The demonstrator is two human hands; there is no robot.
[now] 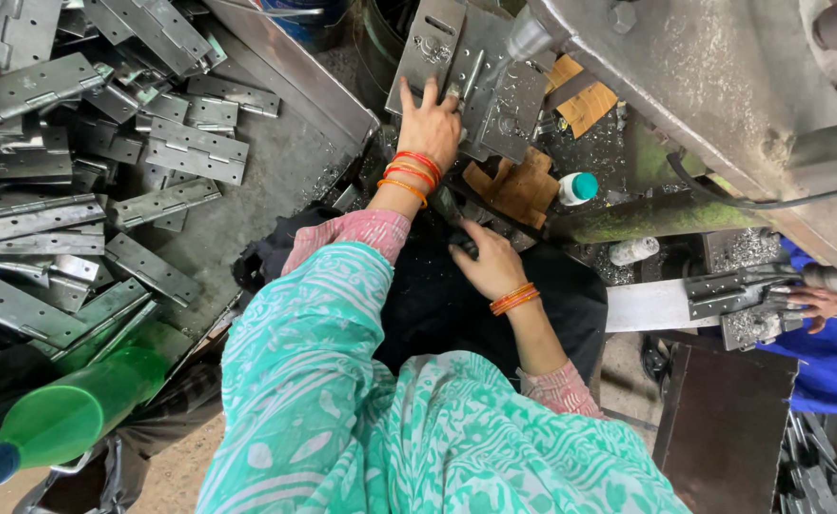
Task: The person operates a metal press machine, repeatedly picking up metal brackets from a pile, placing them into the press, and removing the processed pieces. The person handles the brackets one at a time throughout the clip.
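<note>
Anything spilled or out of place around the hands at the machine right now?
Yes. Metal swarf lies scattered over the machine bed beside a small teal-capped bottle. The hinges on the tray are heaped at all angles. The left hand presses a hinge plate.

garment: teal, white floral print | bangles: red, orange | hinges: grey metal | bottle: green | co-worker's sleeve: blue

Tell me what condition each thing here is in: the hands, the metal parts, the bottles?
left hand: flat on a metal hinge plate under the machine
metal hinge plate: lying open on the machine bed
right hand: closed around a dark part; which part, unclear
pile of hinges: loose, heaped on the tray
small white bottle: capped, lying on its side
co-worker's hand: resting on a hinge
</note>
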